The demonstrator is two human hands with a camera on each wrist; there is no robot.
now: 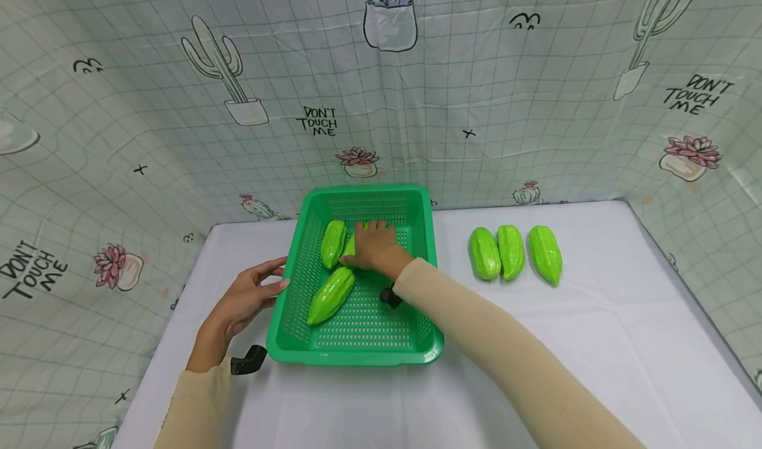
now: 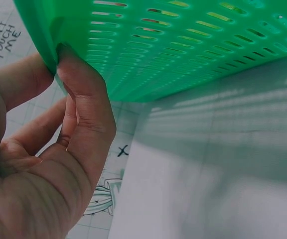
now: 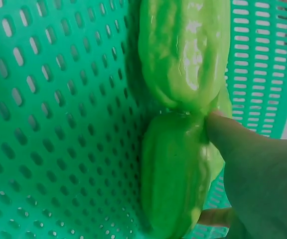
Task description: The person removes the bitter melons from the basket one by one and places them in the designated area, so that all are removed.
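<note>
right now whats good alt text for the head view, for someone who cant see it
A person's right hand grips a green gourd inside a green basket holding two more, while the left hand touches its side. Three gourds lie on the white table.

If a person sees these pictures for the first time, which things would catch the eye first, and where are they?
The bright green basket in the middle of the white table stands out first, with green gourds in it and the right hand gripping one gourd inside. Next come three more gourds lying in a row on the table to the basket's right. The left hand touches the basket's left wall.
</note>
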